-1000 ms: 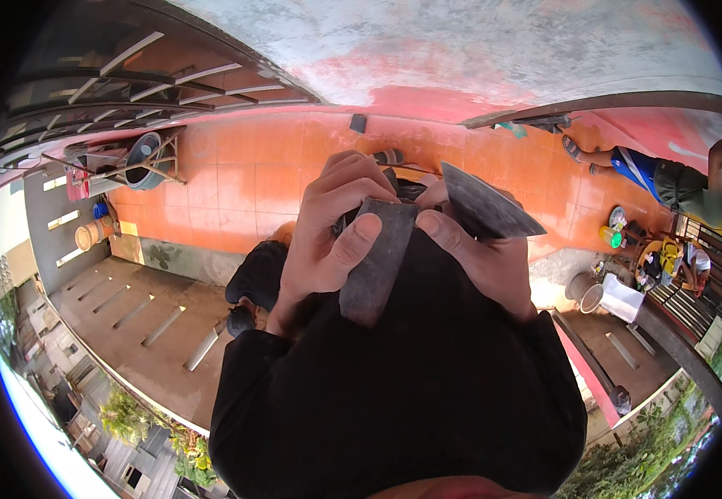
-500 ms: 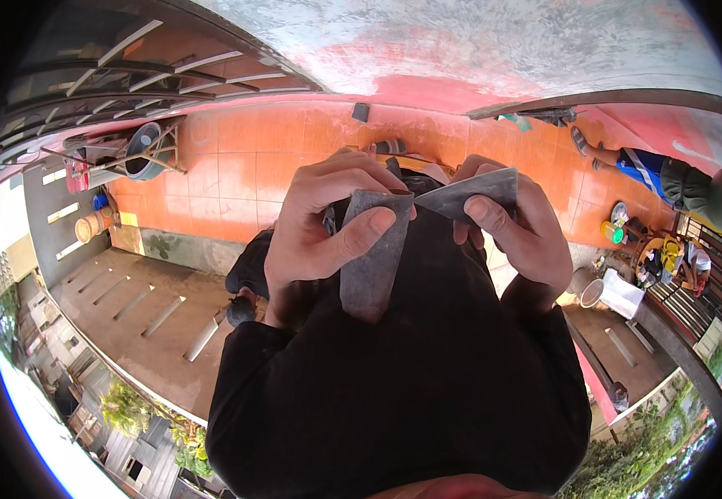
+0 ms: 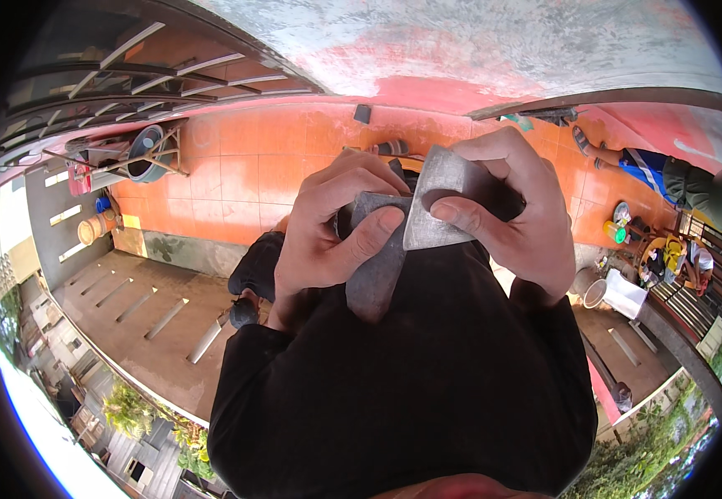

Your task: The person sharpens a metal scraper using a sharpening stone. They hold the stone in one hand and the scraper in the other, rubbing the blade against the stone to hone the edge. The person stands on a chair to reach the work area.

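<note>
- Wall (image 3: 494,50): mottled grey and pink surface across the upper part of the view.
- Floor (image 3: 240,179): glossy orange tile, running below the wall.
- Black shirt (image 3: 402,366): worn by the person at work; it fills the lower centre, directly beneath both hands.
- Co-worker (image 3: 685,183): at far right, in blue shorts and a dark green top, well apart from the work.
- Second person (image 3: 257,270): in dark clothing, partly hidden behind the left forearm.
- Round grey tub (image 3: 145,154): set in a wooden-looking frame, left side of the tiles.
- Right hand (image 3: 515,212): pinching the plate, thumb pressed on its near face, fingers bent over the upper edge and far side.
- Left hand (image 3: 336,216): clamping the bar, thumb flat on the near face, other fingers curled behind — fingertips largely concealed.
- Dark grey oblong bar (image 3: 369,291): in front of the shirt, upper end in the left hand, free end pointing down.
- Grey metal-looking plate (image 3: 440,220): just right of the bar, tilted, its pale scuffed face visible. Its left edge meets the bar's upper right side in the view — actual contact cannot be confirmed.
</note>
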`<state>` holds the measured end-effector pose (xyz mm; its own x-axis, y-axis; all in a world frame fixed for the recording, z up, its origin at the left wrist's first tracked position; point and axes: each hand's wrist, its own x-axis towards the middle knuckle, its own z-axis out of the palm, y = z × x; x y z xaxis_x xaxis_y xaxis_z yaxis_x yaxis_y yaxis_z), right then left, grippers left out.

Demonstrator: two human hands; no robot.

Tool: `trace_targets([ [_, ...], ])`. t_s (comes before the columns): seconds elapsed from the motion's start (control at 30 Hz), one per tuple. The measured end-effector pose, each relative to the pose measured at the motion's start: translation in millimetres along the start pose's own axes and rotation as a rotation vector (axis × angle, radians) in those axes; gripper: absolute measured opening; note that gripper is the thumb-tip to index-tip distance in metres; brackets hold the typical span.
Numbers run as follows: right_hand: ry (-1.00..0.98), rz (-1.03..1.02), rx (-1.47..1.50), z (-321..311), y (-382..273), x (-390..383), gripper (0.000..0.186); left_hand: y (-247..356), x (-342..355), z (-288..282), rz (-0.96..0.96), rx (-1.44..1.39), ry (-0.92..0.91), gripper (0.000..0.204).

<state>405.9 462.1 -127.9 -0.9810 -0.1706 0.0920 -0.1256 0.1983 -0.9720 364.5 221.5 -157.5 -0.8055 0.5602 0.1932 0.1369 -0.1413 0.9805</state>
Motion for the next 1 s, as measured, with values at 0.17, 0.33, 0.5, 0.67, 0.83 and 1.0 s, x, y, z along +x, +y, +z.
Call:
trace_targets([
  [0.17, 0.051, -0.046, -0.074, 1.5, 2.3, 0.8, 0.043, 2.2, -1.8, 5.0, 0.027, 0.099, 0.039, 0.018],
  [0.33, -0.039, -0.087, -0.184, -4.9, -11.0, 2.9, 0.041, 0.4, -1.5, 2.2, 0.08, 0.129, 0.034, 0.02],
  [0.5, 0.069, -0.04, -0.128, -2.9, -2.9, 6.6, 0.04, -1.0, -2.4, 3.5, 0.102, 0.145, 0.054, 0.018],
  [0.67, 0.0, -0.018, -0.196, -9.5, -12.9, 8.6, 0.037, 1.7, -1.1, 4.7, 0.117, 0.175, 0.061, 0.015],
  [0.83, 0.027, -0.016, -0.154, -7.6, -13.5, 9.9, 0.039, 0.3, -2.7, 3.3, 0.126, 0.158, 0.052, 0.014],
  [1.0, 0.048, -0.089, -0.236, -7.1, -11.0, 13.5, 0.038, 0.8, -3.3, 3.5, 0.116, 0.158, 0.071, 0.015],
])
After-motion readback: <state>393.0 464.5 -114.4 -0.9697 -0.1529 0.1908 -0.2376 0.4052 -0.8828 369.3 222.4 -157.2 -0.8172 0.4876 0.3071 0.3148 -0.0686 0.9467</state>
